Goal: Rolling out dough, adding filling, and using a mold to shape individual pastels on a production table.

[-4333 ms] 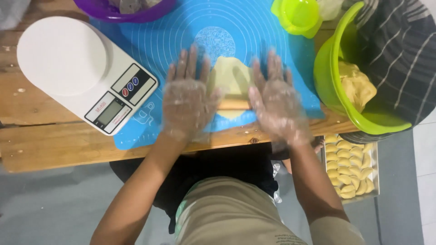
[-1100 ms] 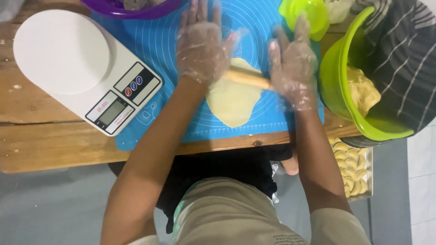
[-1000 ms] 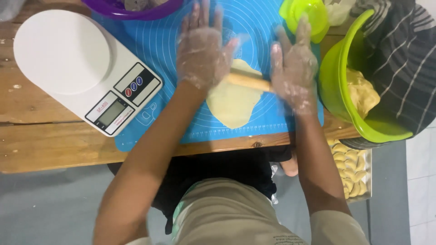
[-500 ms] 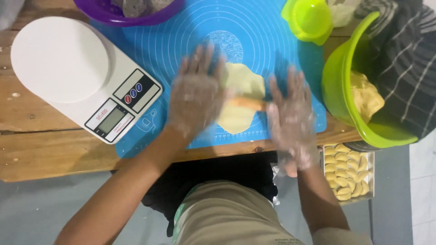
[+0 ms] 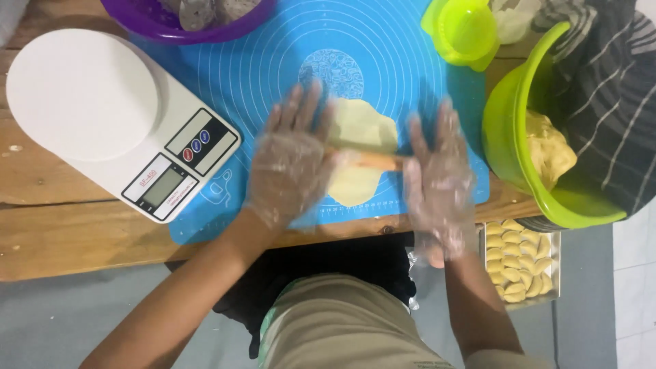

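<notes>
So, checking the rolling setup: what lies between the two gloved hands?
In the head view, a wooden rolling pin spans from left hand to right hand, across flattened dough.

I have one view only, from the head camera. It sits above the work and looks almost straight down, close in. The tabletop [image 5: 61,225] fills the upper part of the frame, its near edge running across the middle. Below that edge I see the wearer's lap and the floor. The mat [image 5: 383,41] lies centred at top; the scale [image 5: 102,116] is cut off at left, the green bowl [image 5: 512,137] at right. No second view shares this scene.
</notes>
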